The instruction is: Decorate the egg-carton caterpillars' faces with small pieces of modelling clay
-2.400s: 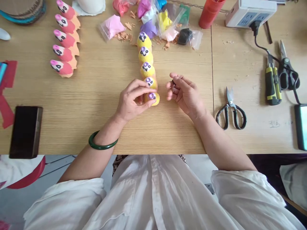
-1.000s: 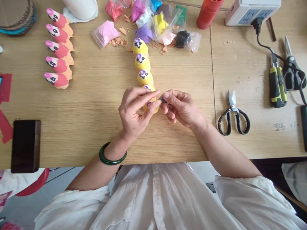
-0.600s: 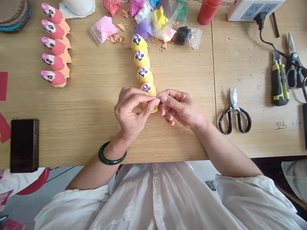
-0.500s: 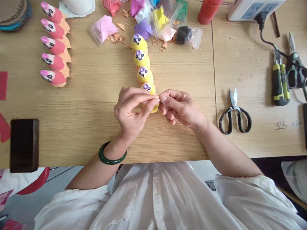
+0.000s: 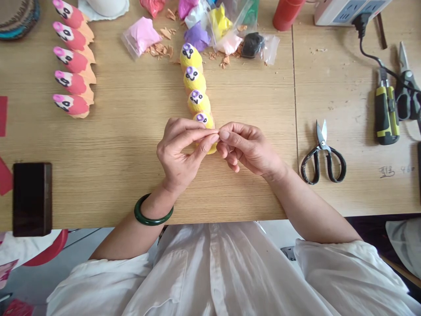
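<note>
Partly under left hand (image 5: 179,151), just beside right hand (image 5: 251,147), yellow figure row (image 5: 197,101), each grip pinched together

Watching remotely, I count one left hand (image 5: 179,151), one right hand (image 5: 248,149), one green bangle (image 5: 153,221), five red figures (image 5: 78,61) at far left and five yellow figures (image 5: 199,103) in the middle, the nearest partly hidden. On the right I get two pairs of scissors (image 5: 323,144), one yellow-and-black tool (image 5: 387,131) and one plug (image 5: 361,24); at the far side, one red container (image 5: 287,14); near left, one black block (image 5: 32,199).
</note>
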A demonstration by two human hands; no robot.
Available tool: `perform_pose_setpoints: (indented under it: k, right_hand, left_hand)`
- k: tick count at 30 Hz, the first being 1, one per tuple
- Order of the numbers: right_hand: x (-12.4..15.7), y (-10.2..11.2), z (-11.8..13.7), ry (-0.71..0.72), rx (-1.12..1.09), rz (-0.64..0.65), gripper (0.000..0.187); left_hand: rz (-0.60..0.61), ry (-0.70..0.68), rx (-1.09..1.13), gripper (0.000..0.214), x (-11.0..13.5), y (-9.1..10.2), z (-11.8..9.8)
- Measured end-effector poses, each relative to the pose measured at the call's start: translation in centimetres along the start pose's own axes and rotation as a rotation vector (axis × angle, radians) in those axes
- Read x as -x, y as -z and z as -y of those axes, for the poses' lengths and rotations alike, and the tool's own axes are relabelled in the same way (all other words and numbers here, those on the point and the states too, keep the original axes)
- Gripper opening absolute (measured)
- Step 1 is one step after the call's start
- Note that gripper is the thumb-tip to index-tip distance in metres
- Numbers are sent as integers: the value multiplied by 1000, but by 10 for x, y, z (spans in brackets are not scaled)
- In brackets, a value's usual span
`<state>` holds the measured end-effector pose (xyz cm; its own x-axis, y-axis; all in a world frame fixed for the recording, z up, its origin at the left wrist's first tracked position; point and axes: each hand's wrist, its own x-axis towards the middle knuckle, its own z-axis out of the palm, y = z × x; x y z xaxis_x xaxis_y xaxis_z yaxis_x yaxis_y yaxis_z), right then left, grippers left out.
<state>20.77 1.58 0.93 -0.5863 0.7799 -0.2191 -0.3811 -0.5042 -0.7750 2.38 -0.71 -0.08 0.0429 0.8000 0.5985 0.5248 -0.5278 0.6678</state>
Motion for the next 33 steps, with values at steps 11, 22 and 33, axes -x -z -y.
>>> perform_pose_setpoints:
  k: [11, 22, 33]
  right_hand:
    - [1, -3, 3, -24, -17, -17, 45]
    - [1, -2, 2, -38, -54, -48, 35]
    - [1, -3, 3, -23, -50, -60, 36]
  left_hand:
    - [33, 64, 81, 16, 2, -2, -3]
    - [24, 141, 9, 31, 5, -5, -1]
    - [42, 10, -84, 17, 2, -3, -1]
